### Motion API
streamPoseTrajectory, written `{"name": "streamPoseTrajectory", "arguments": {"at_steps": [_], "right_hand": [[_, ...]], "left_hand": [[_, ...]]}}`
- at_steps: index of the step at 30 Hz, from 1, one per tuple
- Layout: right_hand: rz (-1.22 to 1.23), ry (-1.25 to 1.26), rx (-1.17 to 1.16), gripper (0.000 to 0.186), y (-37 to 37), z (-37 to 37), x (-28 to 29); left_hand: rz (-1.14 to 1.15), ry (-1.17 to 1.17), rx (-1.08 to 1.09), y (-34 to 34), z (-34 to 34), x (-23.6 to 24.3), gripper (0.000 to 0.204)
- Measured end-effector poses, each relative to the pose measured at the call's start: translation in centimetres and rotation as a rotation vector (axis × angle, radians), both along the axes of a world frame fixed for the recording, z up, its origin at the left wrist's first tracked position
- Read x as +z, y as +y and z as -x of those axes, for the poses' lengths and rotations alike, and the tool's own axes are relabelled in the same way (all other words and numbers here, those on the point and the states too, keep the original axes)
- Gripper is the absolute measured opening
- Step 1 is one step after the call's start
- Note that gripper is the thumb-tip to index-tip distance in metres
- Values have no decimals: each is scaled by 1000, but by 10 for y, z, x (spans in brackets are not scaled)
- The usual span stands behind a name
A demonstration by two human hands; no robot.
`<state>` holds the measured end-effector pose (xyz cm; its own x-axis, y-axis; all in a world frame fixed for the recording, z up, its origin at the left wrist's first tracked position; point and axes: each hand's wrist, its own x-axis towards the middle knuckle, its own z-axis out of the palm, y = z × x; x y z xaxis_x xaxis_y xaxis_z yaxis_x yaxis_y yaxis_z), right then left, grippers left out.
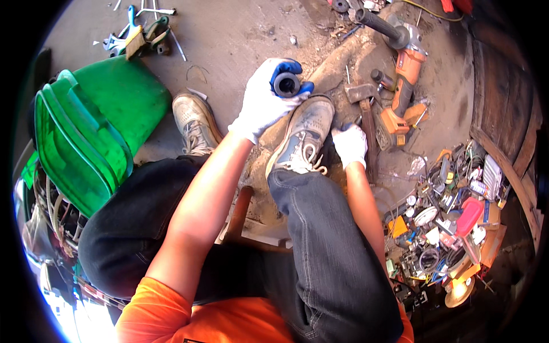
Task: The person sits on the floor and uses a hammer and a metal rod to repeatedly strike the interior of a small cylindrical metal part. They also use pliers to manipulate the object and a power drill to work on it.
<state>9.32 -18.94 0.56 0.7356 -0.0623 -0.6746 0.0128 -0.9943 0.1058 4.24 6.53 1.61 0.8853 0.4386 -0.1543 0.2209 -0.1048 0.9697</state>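
My left hand (266,100), in a white glove with blue-coated fingers, grips a dark hollow cylindrical part (286,85) above the toe of my right shoe (304,134). The open end of that part faces up, showing a dark round hole. Beside the same shoe, my gloved right hand (350,144) is closed near the ground. A small dark tip shows at its fingers, but what it holds cannot be made out. Just right of this hand lies a hammer (366,114) with a worn metal head and a wooden handle.
An orange and black angle grinder (407,71) lies at the far right, beside a dark cylindrical piece (382,79). A green plastic chair (123,94) is tipped over on the left. Brushes (135,40) lie far left; a heap of mixed parts (440,223) fills the right.
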Motion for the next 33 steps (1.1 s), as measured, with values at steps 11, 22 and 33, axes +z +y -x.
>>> {"name": "streamPoseTrajectory", "arguments": {"at_steps": [11,22,33], "right_hand": [[-1263,-499,-128,25,43,-20,199],[-1082,-345,686,25,108,-27,209],[-1185,-619,-166,20,92,-42,182]], "left_hand": [[-22,-38,36,-1,2,7,48],[-78,-33,11,-1,1,5,43],[-94,12,26,-1,2,12,39]]}}
